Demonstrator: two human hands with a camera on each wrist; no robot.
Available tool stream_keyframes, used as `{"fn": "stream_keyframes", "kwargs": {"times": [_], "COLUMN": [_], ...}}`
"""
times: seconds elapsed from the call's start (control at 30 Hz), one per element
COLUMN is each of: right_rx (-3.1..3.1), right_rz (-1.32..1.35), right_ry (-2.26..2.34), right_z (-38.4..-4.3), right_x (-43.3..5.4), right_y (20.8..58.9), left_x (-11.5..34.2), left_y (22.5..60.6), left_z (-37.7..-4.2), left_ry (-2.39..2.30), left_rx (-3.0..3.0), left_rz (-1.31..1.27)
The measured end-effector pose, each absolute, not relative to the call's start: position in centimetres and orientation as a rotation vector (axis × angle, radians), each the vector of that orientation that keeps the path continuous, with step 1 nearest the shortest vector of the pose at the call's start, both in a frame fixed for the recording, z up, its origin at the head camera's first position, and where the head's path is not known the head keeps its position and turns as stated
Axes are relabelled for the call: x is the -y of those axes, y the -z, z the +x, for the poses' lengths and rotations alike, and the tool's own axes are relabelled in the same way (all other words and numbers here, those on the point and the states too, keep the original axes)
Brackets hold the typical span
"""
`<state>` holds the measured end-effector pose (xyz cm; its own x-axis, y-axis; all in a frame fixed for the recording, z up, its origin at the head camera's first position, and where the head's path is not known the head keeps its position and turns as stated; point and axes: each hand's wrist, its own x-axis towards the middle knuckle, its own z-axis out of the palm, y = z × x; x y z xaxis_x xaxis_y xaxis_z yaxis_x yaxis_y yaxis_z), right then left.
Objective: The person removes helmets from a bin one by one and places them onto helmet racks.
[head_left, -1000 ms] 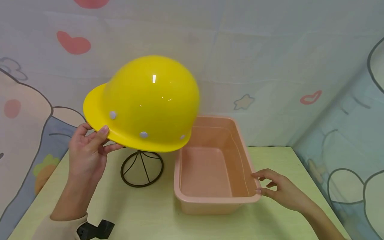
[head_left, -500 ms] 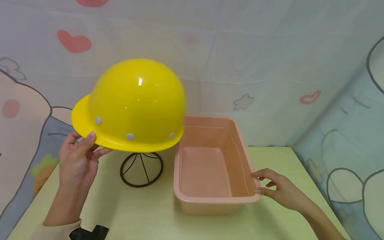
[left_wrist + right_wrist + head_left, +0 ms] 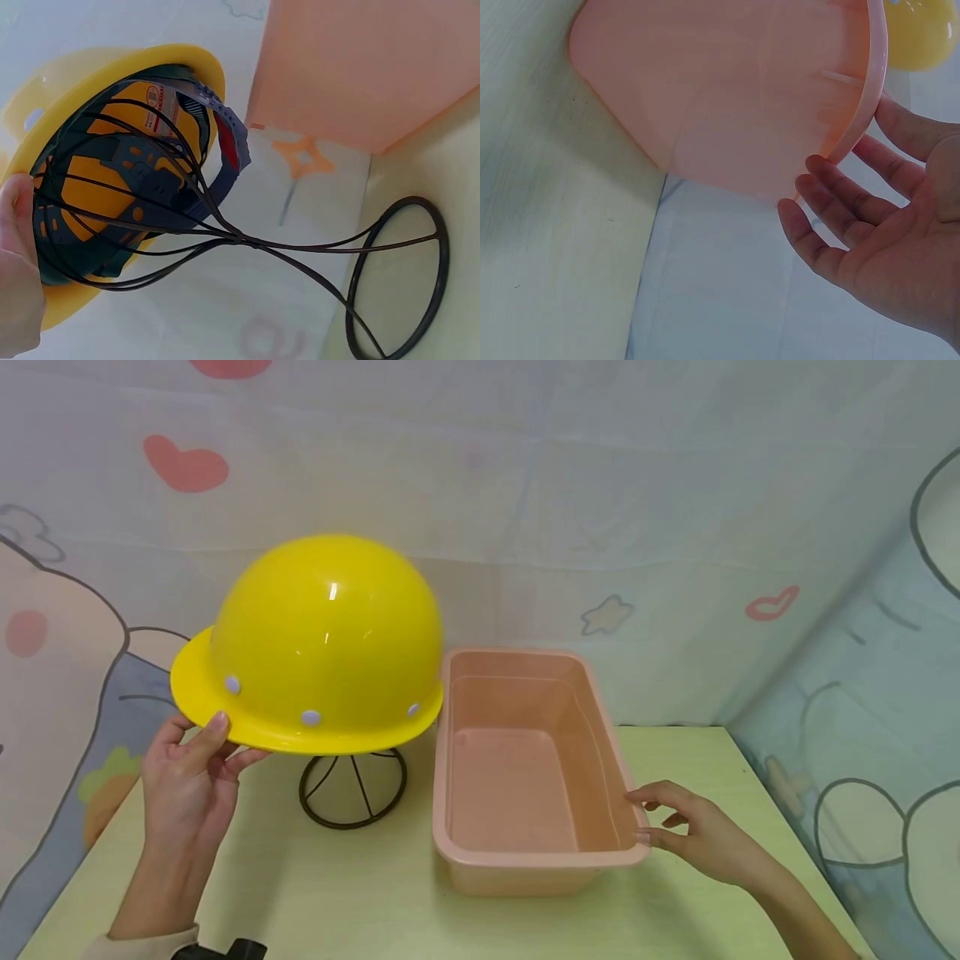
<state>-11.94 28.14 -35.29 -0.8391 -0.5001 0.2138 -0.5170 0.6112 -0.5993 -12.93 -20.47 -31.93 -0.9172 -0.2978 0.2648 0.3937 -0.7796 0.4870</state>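
My left hand [image 3: 187,785] holds a yellow hard hat [image 3: 330,643] by its brim, thumb on top and fingers underneath. The hat sits over a black wire hat stand [image 3: 363,787], hiding its upper part in the head view. Inside the shell, the left wrist view shows the stand's upper wires [image 3: 240,238] spreading among the dark suspension straps [image 3: 146,169]. At the right, my right hand [image 3: 697,835] has thumb and index finger hooked over the rim of a pink plastic basin [image 3: 536,860]. Its other fingers [image 3: 825,202] curl loosely outside the basin wall.
Both the stand and the basin are on a pale wooden table [image 3: 360,902], the basin just right of the stand. A patterned cloth backdrop [image 3: 510,493] rises behind the table and along its sides. A black wrist device [image 3: 225,952] shows at my left cuff.
My left hand has carried the hard hat left and then down, bringing it level and lower over the wire stand. The right hand and the basin have stayed put.
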Motion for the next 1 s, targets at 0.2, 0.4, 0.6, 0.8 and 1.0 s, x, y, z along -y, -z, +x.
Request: {"fn": "stream_keyframes", "kwargs": {"times": [0.2, 0.4, 0.6, 0.8, 1.0], "right_rx": [2.807, 2.797, 2.803, 2.79, 2.794], "right_rz": [0.865, 0.869, 0.859, 0.881, 0.874], "right_ry": [-1.059, -1.069, -1.056, -1.045, -1.043], "right_z": [-12.0, -11.9, -11.9, -12.0, -11.9], "right_x": [-28.1, -28.1, -28.2, -28.2, -28.1], "right_y": [35.3, 35.2, 35.3, 35.4, 35.4], "left_x": [20.6, 20.7, 20.9, 21.1, 21.1], "left_y": [32.7, 33.4, 34.1, 34.4, 34.8], "left_z": [-13.0, -13.3, -13.4, -13.3, -13.3], "left_ry": [2.664, 2.691, 2.724, 2.756, 2.784], "left_rx": [0.754, 0.766, 0.79, 0.796, 0.796], "left_rz": [-0.258, -0.271, -0.253, -0.206, -0.18]}}
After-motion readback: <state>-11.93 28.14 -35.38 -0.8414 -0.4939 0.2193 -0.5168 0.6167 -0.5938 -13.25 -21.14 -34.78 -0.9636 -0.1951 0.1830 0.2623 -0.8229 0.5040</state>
